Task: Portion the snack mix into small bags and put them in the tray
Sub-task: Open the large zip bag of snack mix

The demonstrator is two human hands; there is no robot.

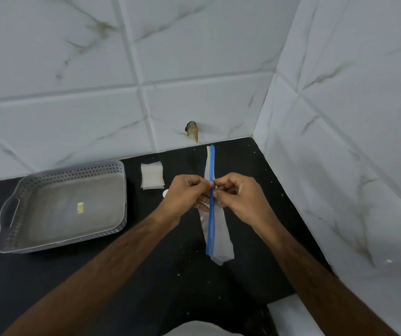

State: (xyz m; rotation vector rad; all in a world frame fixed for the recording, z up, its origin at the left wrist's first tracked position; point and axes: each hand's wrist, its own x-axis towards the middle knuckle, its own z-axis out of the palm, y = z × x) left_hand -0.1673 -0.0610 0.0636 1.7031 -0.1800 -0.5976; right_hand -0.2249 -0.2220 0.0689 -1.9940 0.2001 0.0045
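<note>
both pinching the zip bag [211, 229] at mid-seal: left hand [186, 195] and right hand [239, 197], fingertips meeting on the blue strip. long axis running straight away toward the wall (small bags [152, 175] and tray [2, 238] off left).

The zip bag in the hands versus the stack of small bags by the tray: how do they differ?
The zip bag is long, has a blue zip strip, and is pinched by the left hand and right hand. The small bags are short, squarish, without a coloured strip, lying untouched beside the tray. Both are translucent plastic.
</note>
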